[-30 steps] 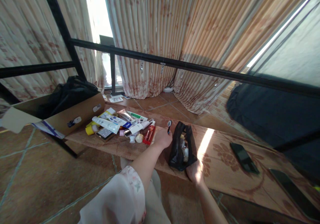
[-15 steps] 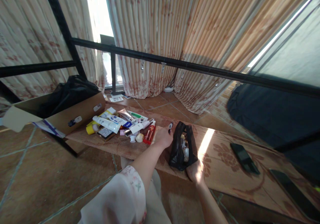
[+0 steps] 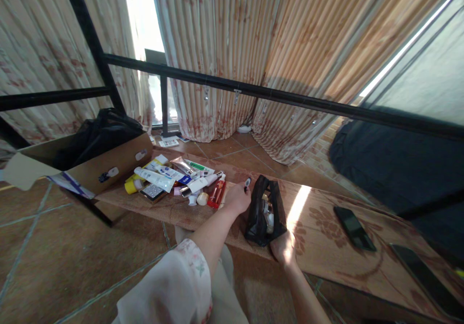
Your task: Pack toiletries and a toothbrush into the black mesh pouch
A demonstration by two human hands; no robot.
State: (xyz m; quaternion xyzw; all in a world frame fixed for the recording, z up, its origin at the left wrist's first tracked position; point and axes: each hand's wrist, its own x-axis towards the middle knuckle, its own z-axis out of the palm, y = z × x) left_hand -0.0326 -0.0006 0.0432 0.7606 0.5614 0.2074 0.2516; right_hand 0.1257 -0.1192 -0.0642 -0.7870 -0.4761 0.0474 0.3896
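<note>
My left hand (image 3: 236, 199) is closed on a small black-and-silver item (image 3: 247, 184), too small to name, just left of a black mesh pouch (image 3: 255, 220). The pouch stands open at the top, and small containers (image 3: 268, 215) with pale and silvery parts show inside. At its near right corner, my right hand (image 3: 284, 247) grips the mesh; some fingers are hidden by it. Left of my left hand lies a red bottle (image 3: 216, 191), beside a heap of cosmetic tubes (image 3: 159, 178). A glittery compact (image 3: 152, 192) and a small cream-capped jar (image 3: 202, 199) are at the heap's near side.
A cardboard box (image 3: 125, 162) with a black bag (image 3: 103, 133) in it stands at the bench's left end. Two dark phones (image 3: 355, 228) lie on the patterned cloth (image 3: 319, 251) to the right. A black metal rail (image 3: 290, 99) crosses before the curtains.
</note>
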